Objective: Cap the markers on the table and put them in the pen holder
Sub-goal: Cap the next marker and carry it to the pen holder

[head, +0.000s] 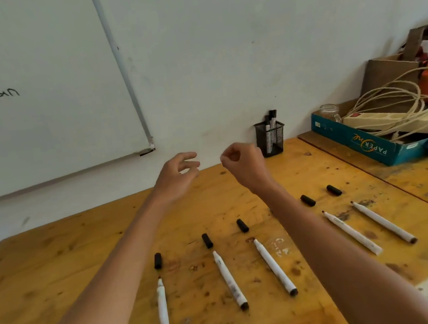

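Several uncapped white markers lie in a row on the wooden table (56, 268): the leftmost marker (163, 319), a middle marker (230, 281), and the rightmost marker (383, 222). A loose black cap lies just beyond each tip, such as the left cap (157, 260) and the right cap (334, 190). A black mesh pen holder (270, 138) stands by the wall with a few capped markers in it. My left hand (178, 175) is raised above the table with its fingers loosely apart and nothing in it. My right hand (243, 163), left of the holder, has curled fingers and holds nothing.
A whiteboard (30, 92) hangs on the wall at the left. At the right, a teal paper box (357, 143) holds a power strip (401, 120), coiled cable and a glass jar (329, 111). Cardboard boxes and orange cloth sit behind it.
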